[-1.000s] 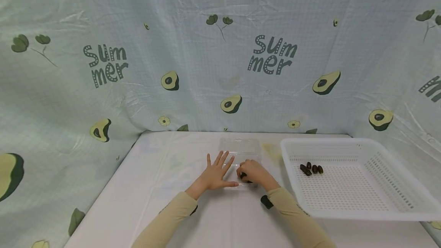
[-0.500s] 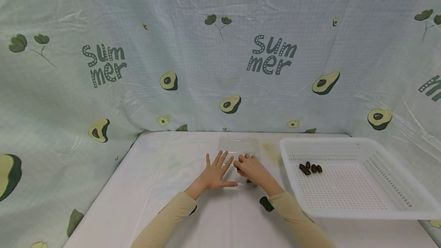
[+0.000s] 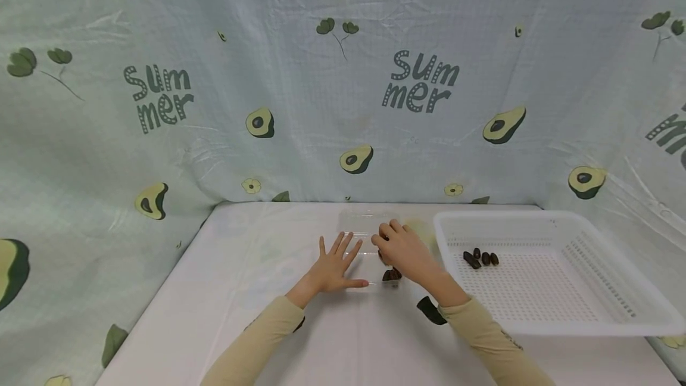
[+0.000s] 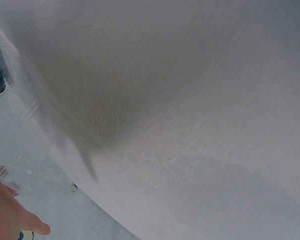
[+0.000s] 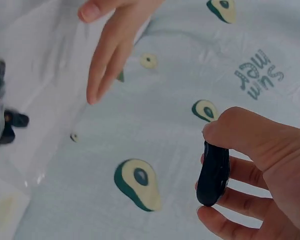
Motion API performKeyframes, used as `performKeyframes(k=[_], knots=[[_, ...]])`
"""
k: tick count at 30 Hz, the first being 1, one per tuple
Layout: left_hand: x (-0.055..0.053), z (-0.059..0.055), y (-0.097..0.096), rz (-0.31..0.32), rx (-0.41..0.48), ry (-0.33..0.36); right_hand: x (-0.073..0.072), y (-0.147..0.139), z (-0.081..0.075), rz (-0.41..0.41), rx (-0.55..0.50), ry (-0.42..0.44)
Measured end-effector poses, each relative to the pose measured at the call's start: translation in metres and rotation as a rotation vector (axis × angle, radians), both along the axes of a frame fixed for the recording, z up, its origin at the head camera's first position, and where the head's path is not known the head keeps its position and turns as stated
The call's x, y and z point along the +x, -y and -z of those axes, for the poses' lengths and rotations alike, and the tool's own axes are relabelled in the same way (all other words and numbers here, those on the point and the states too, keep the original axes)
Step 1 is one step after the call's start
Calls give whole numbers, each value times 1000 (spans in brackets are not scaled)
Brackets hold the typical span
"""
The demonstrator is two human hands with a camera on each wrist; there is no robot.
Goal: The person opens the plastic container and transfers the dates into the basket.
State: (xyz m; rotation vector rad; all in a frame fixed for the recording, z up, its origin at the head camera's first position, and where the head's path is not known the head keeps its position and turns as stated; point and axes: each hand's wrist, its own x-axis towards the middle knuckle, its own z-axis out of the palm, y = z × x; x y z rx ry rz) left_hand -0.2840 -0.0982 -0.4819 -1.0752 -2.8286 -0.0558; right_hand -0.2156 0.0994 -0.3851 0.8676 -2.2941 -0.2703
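My left hand (image 3: pixel 332 268) lies with fingers spread at the left side of a clear plastic box (image 3: pixel 361 273), whose transparent lid (image 3: pixel 364 221) is folded back. Between its thumb and fingers my right hand (image 3: pixel 409 255) holds a dark, glossy, oblong date (image 5: pixel 213 175), seen best in the right wrist view. That hand is above the box's right side. Several dark dates (image 3: pixel 392 274) lie in the box's near right part, some hidden by the right hand. In the left wrist view part of a hand (image 4: pixel 10 215) shows; I cannot tell which.
A white perforated plastic basket (image 3: pixel 568 329) stands to the right, with several dates (image 3: pixel 486 258) at its left end. A white cloth (image 3: pixel 268 243) covers the table. Behind hangs a printed curtain (image 3: pixel 300 124) with avocados.
My right hand has moved from low inside the box up and to the right, and dates in the near right part show more plainly. The left hand has stayed in place.
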Motion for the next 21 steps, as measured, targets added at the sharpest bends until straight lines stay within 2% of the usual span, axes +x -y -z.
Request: performKeyframes(k=[5, 13, 18, 21], knots=[[-3, 1, 0, 12, 2, -18, 3, -23, -16, -29, 9, -27], [-3, -1, 0, 21, 10, -27, -4, -75, -30, -99, 9, -42], [-1, -1, -1, 19, 2, -17, -7, -114, -33, -137, -29, -23], [0, -1, 0, 13, -5, -18, -7, -138, -31, -120, -56, 17]])
